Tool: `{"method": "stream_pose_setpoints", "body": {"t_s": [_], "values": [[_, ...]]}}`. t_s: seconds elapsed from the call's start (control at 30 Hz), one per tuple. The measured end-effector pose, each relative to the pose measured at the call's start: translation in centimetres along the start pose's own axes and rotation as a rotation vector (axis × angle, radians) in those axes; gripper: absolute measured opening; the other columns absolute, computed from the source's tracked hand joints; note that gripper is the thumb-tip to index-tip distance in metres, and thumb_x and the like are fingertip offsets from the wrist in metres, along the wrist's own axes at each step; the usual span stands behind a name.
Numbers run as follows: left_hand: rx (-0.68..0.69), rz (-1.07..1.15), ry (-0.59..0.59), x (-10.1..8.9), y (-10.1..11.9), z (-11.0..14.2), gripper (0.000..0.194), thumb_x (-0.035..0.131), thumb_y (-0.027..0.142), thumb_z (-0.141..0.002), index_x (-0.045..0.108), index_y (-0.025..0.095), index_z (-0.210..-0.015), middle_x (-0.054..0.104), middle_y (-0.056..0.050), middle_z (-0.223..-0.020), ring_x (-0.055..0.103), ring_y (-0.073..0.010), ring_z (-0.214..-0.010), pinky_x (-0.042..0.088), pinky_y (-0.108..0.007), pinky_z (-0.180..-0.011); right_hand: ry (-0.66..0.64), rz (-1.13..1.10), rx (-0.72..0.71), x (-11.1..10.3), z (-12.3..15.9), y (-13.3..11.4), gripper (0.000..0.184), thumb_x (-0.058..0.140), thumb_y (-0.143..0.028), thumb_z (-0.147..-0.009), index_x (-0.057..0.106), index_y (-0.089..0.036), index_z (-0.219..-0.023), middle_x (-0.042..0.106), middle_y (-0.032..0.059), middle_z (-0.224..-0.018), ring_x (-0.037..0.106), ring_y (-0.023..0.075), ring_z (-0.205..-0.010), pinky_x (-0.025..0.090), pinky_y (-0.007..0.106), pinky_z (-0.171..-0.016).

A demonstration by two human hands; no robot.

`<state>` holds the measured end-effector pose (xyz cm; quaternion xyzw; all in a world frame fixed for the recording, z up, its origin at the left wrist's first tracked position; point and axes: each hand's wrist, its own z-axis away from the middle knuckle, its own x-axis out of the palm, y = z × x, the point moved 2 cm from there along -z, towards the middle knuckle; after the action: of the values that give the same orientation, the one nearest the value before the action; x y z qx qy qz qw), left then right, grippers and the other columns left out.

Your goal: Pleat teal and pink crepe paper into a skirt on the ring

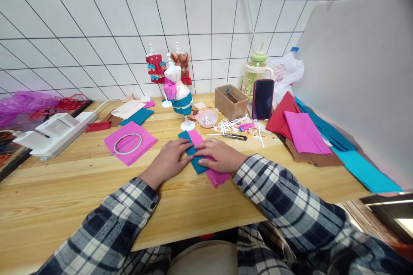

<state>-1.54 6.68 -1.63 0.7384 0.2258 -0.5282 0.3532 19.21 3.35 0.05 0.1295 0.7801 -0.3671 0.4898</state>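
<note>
On the wooden table before me, a teal strip of crepe-like paper (199, 166) and a magenta strip (195, 137) lie crossed over each other. My left hand (170, 157) rests with its fingers stretched out, the tips touching the teal strip's left edge. Across the overlap lies my right hand (222, 155), its fingers flat and pressing on both strips, so part of the crossing is hidden. Just behind stands a small white dress form (174, 73) on a round base, dressed in white with teal bands and a magenta piece at its side.
At left, a ring (141, 142) sits on a magenta sheet (129, 161) near a power strip (64, 135). Snips (235, 136), paper scraps (226, 126), a pink dish (207, 124), a cardboard box (231, 105) and a phone (263, 99) stand behind. Folded coloured sheets (306, 133) lie right.
</note>
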Motion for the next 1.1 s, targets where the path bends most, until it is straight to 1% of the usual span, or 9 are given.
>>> {"method": "stream_pose_setpoints", "body": {"t_s": [0.1,0.2,0.3,0.37,0.47,0.63,0.77,0.93,1.1], "values": [[-0.023,-0.025,0.003,-0.1,-0.1,0.1,0.048,0.051,0.051,-0.088,0.063,0.023,-0.124,0.061,-0.012,-0.13,0.051,-0.0315,-0.125,0.037,-0.051,-0.106,-0.044,-0.076,-0.033,0.1,0.0,-0.3,0.025,0.052,-0.036,-0.094,0.072,-0.022,-0.102,0.065,0.0073,-0.123,0.054,0.0216,-0.114,0.037,0.039,-0.103],[-0.05,-0.059,-0.003,-0.4,-0.2,0.0,0.049,0.052,0.052,-0.087,0.062,0.022,-0.125,0.06,-0.012,-0.131,0.05,-0.0309,-0.125,0.036,-0.05,-0.107,-0.08,-0.182,-0.013,-0.1,0.1,-0.4,0.024,0.052,-0.035,-0.094,0.071,-0.021,-0.091,0.071,0.0056,-0.105,0.06,0.0187,-0.099,0.042,0.033,-0.091],[-0.072,-0.074,-0.013,-0.6,-0.2,0.0,0.052,0.05,0.055,-0.087,0.062,0.021,-0.125,0.06,-0.012,-0.132,0.052,-0.0304,-0.123,0.038,-0.048,-0.106,-0.103,-0.233,0.089,-0.3,0.2,-0.4,0.021,0.055,-0.037,-0.091,0.068,-0.021,-0.093,0.071,0.0019,-0.086,0.062,0.0164,-0.08,0.044,0.027,-0.074],[-0.086,-0.063,-0.016,-0.7,-0.2,0.0,0.056,0.05,0.058,-0.086,0.063,0.02,-0.125,0.06,-0.013,-0.132,0.054,-0.0309,-0.121,0.04,-0.047,-0.104,-0.098,-0.265,0.115,-0.3,0.3,-0.4,0.021,0.057,-0.035,-0.089,0.066,-0.021,-0.102,0.071,0.0,-0.083,0.062,0.0159,-0.075,0.044,0.026,-0.071],[-0.095,-0.047,-0.014,-0.7,0.0,0.1,0.06,0.05,0.062,-0.084,0.063,0.021,-0.125,0.059,-0.013,-0.132,0.054,-0.0316,-0.12,0.042,-0.045,-0.102,-0.095,-0.315,0.111,-0.3,0.4,-0.3,0.027,0.056,-0.031,-0.09,0.063,-0.024,-0.114,0.073,-0.0011,-0.085,0.065,0.0161,-0.076,0.045,0.026,-0.073],[-0.089,-0.075,-0.012,-0.9,-0.1,0.1,0.061,0.053,0.062,-0.083,0.061,0.021,-0.127,0.059,-0.012,-0.133,0.053,-0.0319,-0.122,0.041,-0.046,-0.104,-0.125,-0.361,0.139,0.0,0.5,0.1,0.031,0.052,-0.029,-0.091,0.065,-0.026,-0.12,0.075,-0.0007,-0.089,0.067,0.0168,-0.084,0.046,0.027,-0.077],[-0.114,-0.104,-0.022,-1.0,-0.4,0.1,0.063,0.052,0.063,-0.082,0.059,0.021,-0.129,0.059,-0.012,-0.133,0.053,-0.0322,-0.121,0.042,-0.045,-0.103,-0.132,-0.26,0.109,0.0,0.7,0.4,0.033,0.05,-0.031,-0.092,0.065,-0.026,-0.121,0.075,0.0003,-0.088,0.066,0.0177,-0.088,0.045,0.027,-0.08],[-0.113,-0.085,-0.022,-1.0,-0.6,0.1,0.064,0.052,0.064,-0.082,0.06,0.021,-0.129,0.058,-0.012,-0.134,0.053,-0.0324,-0.122,0.041,-0.045,-0.103,-0.108,-0.123,0.062,-0.1,1.1,0.3,0.032,0.053,-0.034,-0.092,0.067,-0.025,-0.119,0.072,0.0045,-0.091,0.063,0.0195,-0.085,0.043,0.029,-0.079],[-0.113,-0.081,-0.029,-1.1,-0.6,0.1,0.064,0.053,0.064,-0.081,0.06,0.021,-0.128,0.058,-0.012,-0.134,0.053,-0.0318,-0.122,0.04,-0.044,-0.105,-0.096,-0.056,0.081,-0.2,1.9,-0.6,0.037,0.056,-0.036,-0.09,0.063,-0.026,-0.125,0.069,0.0061,-0.089,0.06,0.0206,-0.085,0.041,0.031,-0.079]]}}
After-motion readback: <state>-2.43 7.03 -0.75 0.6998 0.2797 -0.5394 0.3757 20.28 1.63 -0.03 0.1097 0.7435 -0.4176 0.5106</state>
